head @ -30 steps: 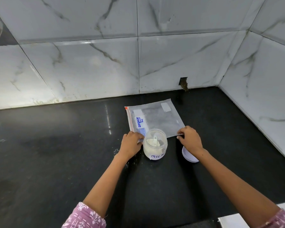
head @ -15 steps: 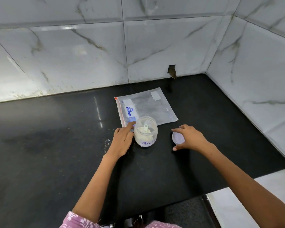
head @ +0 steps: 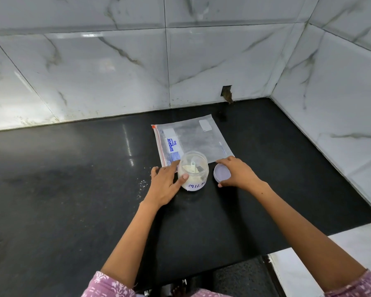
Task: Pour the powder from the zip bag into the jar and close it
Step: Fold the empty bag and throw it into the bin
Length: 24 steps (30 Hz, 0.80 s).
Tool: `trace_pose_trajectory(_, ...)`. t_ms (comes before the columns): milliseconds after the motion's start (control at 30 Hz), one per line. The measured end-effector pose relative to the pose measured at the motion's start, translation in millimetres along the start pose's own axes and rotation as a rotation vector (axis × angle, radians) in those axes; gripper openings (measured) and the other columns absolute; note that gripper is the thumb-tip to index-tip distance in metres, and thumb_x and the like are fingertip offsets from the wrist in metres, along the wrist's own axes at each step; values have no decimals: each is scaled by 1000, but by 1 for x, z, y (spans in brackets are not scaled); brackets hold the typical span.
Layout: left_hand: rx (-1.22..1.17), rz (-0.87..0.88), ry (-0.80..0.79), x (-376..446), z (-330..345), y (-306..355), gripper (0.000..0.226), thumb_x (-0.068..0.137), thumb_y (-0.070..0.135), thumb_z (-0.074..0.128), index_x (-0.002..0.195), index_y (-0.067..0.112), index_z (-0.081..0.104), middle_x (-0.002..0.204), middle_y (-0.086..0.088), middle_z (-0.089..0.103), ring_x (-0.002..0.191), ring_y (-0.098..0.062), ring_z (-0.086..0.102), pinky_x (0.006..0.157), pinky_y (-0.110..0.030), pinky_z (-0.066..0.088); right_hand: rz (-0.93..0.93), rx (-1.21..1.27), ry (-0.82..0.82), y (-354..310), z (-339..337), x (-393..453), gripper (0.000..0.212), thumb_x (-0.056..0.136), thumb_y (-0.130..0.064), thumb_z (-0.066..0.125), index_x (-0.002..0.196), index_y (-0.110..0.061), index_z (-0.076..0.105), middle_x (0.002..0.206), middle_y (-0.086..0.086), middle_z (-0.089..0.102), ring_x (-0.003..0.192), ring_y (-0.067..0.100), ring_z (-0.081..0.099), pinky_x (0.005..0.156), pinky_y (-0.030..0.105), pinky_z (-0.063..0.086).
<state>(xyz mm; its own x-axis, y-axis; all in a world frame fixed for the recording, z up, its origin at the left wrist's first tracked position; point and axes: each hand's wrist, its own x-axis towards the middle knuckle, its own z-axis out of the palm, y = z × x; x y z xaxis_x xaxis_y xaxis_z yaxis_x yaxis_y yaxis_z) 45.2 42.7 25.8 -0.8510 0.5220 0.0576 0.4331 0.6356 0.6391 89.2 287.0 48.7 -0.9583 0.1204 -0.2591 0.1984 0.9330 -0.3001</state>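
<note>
A clear plastic jar (head: pixel 193 172) labelled "MILK" stands open on the black counter, with pale powder and a small white scoop inside. My left hand (head: pixel 165 184) holds the jar's left side, thumb on its front wall. Behind the jar a flat zip bag (head: pixel 194 139) with blue print lies on the counter. Just right of the jar lies the round white lid (head: pixel 221 173). My right hand (head: pixel 238 173) grips the lid, fingers curled over its right edge.
The black counter (head: pixel 73 189) meets marble-tiled walls at the back and right. A few spilled powder grains (head: pixel 142 184) lie left of my left hand. A white ledge (head: pixel 308 264) adjoins the counter's front right corner.
My right hand left the bag's corner and moved down onto the lid, now gripping it. My left hand shifted from the bag's edge to the jar's side. The camera view tilted down.
</note>
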Motion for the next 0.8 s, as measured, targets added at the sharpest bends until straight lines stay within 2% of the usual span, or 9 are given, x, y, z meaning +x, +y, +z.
trace_pose_trajectory(100,47,-28,10,1,3,4,85,63,87,37,130,34,39,103,13,58,107,-14,51,106,-45,18,-10,-12,2,-3,1,2,81,64,-39,81,135,-29,42,134,0,46,121,21,45,95,36,43)
trace_pose_trajectory(167,80,-41,24,2,7,6,85,59,88,44,128,38,36,113,13,59,110,-13,51,104,-42,16,0,-10,19,-3,-1,3,80,64,-41,81,133,-30,44,133,0,48,119,21,47,94,35,43)
trace_pose_trajectory(267,151,-76,45,5,11,9,90,57,91,40,130,38,34,120,7,59,114,-18,50,102,-44,15,14,13,45,-1,-4,3,78,63,-46,80,132,-32,46,130,-1,50,117,21,50,92,36,44)
trace_pose_trajectory(433,207,-130,82,6,19,15,92,55,93,41,126,35,38,113,-2,60,110,-26,51,104,-48,19,42,93,47,1,-8,2,81,62,-49,79,133,-35,43,132,4,48,119,24,49,97,39,43)
trace_pose_trajectory(533,203,-138,94,6,19,16,90,55,92,44,124,35,38,111,-2,59,108,-27,51,99,-45,23,70,213,86,-1,-11,4,78,64,-52,77,132,-41,42,132,5,44,119,26,48,99,39,42)
trace_pose_trajectory(633,202,-150,95,7,19,17,92,52,93,44,123,35,38,111,-2,59,107,-27,51,94,-42,24,83,201,94,-1,-13,5,71,67,-49,76,131,-40,46,129,6,41,117,25,47,97,36,42)
trace_pose_trajectory(733,171,-172,80,8,20,18,95,49,94,44,124,36,37,115,-2,59,111,-27,50,100,-48,27,92,309,196,-2,-20,4,62,68,-44,77,124,-34,53,125,8,44,114,26,47,95,37,42)
trace_pose_trajectory(800,166,-177,80,9,20,19,96,48,95,42,123,35,38,115,-2,59,111,-27,51,100,-49,27,81,291,251,-3,-25,4,60,68,-44,77,122,-33,53,121,8,45,110,26,49,91,36,44)
